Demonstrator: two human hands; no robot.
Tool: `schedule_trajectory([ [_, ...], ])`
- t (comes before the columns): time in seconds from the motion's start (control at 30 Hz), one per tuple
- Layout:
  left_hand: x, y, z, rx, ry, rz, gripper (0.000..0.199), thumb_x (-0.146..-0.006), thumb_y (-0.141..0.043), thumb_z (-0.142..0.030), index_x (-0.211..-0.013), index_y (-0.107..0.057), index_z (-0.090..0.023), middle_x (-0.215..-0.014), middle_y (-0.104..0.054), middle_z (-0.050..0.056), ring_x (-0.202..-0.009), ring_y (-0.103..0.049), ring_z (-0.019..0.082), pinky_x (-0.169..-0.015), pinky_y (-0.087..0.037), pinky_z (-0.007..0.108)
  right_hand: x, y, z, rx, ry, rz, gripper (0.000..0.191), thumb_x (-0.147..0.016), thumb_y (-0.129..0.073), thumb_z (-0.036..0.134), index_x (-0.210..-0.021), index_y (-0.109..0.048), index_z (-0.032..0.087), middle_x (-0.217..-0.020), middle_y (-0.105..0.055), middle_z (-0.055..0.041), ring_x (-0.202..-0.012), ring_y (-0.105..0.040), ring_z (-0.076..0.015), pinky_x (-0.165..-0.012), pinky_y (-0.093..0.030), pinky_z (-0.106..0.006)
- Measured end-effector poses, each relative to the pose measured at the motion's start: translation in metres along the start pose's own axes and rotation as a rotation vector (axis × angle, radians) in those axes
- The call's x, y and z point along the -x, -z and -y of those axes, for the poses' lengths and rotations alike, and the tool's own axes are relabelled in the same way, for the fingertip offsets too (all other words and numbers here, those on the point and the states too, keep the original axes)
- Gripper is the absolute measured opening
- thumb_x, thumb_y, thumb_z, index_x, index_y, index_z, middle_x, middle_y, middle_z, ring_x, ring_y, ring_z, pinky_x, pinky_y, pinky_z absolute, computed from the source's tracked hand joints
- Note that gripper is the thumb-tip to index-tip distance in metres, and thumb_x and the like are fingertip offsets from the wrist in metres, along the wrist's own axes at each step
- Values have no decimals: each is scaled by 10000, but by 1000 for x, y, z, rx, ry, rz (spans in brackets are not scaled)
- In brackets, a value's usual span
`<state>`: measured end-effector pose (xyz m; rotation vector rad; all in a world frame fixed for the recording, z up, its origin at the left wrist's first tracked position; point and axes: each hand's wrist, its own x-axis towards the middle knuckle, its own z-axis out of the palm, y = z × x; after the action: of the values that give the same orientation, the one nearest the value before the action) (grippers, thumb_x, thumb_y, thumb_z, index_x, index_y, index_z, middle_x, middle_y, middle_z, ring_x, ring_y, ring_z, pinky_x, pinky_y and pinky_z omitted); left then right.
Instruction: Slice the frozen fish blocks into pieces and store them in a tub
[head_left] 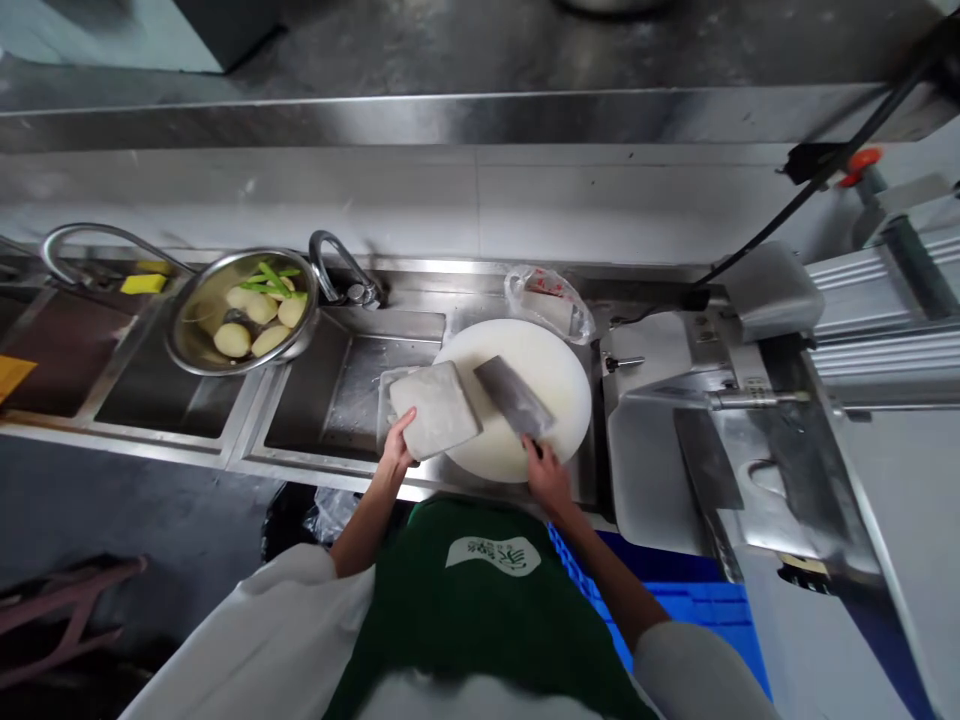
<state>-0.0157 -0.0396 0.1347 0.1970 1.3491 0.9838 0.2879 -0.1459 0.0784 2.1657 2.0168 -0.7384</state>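
From where I stand, the left hand (401, 440) pinches a pale slab (435, 410) over the left side of the round board (562, 375); the right hand (549, 482) grips a cleaver (514, 396), blade best angled clear of fingers

1. Slab (436, 408): plain pale grey
2. Cleaver (514, 395): dull grey blade, black handle
3. Board (566, 380): creamy white, round
4. Apron (495, 635): dark green, with a white patch (493, 555) bearing green characters
5. Sleeves (292, 620): white, shaded grey
6. Bowl (301, 342): shiny silver, holding pale yellow potatoes (232, 340) and bright green pieces (271, 272)
7. Bag (547, 300): clear, printed in red
8. Sponge (143, 284): bright yellow
9. Crate (705, 615): vivid blue
10. Stool (75, 605): dusky pink
11. Knob (864, 160): orange-red
12. Wall (360, 200): greyish-white, with thin tile lines
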Motion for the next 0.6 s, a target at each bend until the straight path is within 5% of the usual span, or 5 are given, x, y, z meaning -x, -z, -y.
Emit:
schedule_trajectory([
  [0.17,-19,-27,13,-90,-47,142,518,-660,-894,-369,-1086,-687,-160,-888,-770,80,-916,-762,268,-885,-624,404,-41,33,-36,123,-106,-51,672,-1009,-372,158,-1676,-330,231,-1374,-564,-236,-1045,-683,-327,-894,-558,-455],
  [0.33,-39,-60,24,-249,-37,350,759,-540,-974,-368,-1202,-663,-166,-997,-775,76,-890,-736,232,-846,-599,358,-53,33,-37,83,-96,-74,628,-1026,-346,196,-1653,-374,238,-1344,-574,-228,-1107,-626,-334,-936,-513,-481],
  [0.5,-45,-54,16,-540,-196,241,530,-663,-919,-429,-1054,-688,-156,-930,-759,77,-902,-713,233,-800,-573,321,-44,42,-23,53,-106,-211,507,-1057,-379,289,-1522,-542,171,-1409,-535,-233,-1298,-463,-384,-1062,-397,-538],
  [0.6,-45,-35,10,-843,-350,110,343,-728,-873,-454,-781,-687,-171,-722,-692,60,-854,-706,247,-753,-546,295,-39,49,15,4,40,-242,441,-1070,-368,303,-1385,-646,171,-1393,-559,-206,-1274,-466,-358,-1093,-375,-507],
])
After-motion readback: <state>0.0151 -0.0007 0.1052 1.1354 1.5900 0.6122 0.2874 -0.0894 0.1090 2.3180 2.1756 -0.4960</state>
